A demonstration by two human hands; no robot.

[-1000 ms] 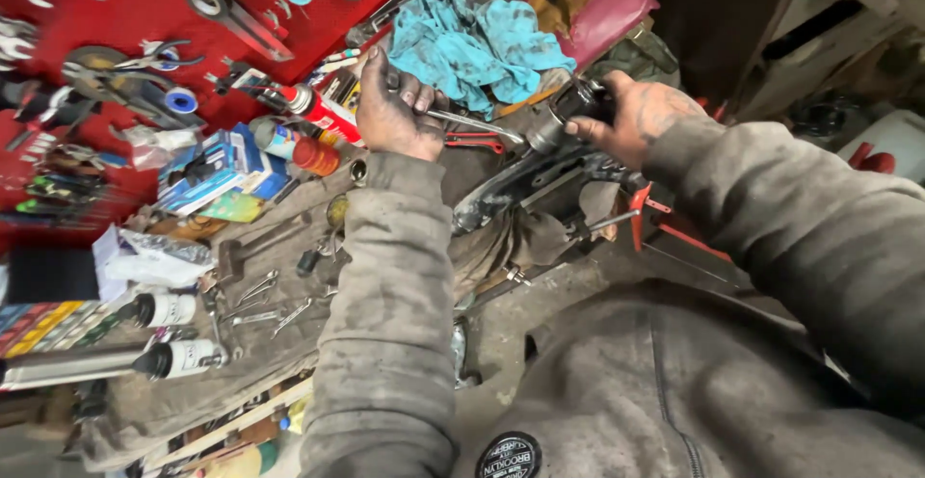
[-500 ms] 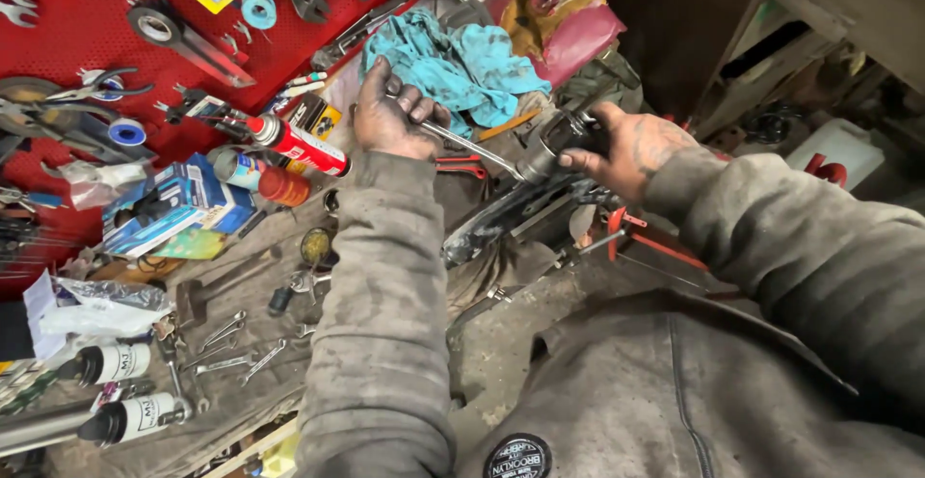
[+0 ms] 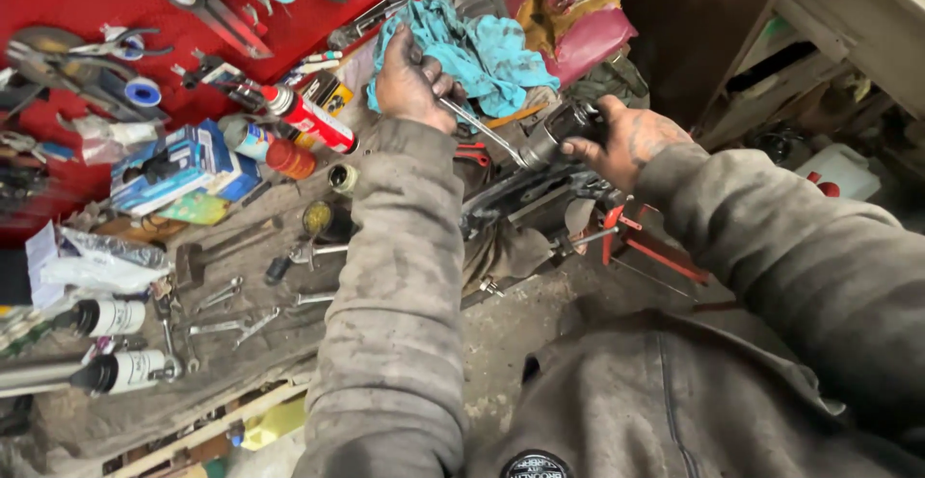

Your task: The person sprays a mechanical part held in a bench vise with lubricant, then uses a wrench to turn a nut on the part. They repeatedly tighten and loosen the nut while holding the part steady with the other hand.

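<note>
Above cluttered bench (image 3: 241, 362): left hand (image 3: 412, 83) clenched on one metal wrench (image 3: 482, 131), right hand (image 3: 626, 136) wrapped round one dark cylinder (image 3: 559, 129), both unchanged; two spray cans (image 3: 299, 126) alongside.

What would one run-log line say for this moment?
left hand: grips slim metal wrench | right hand: holds dark cylindrical part | behind: crumpled teal rag

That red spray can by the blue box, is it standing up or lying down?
Lying down: the red spray can rests on its side on the bench, white cap pointing up-left.
</note>
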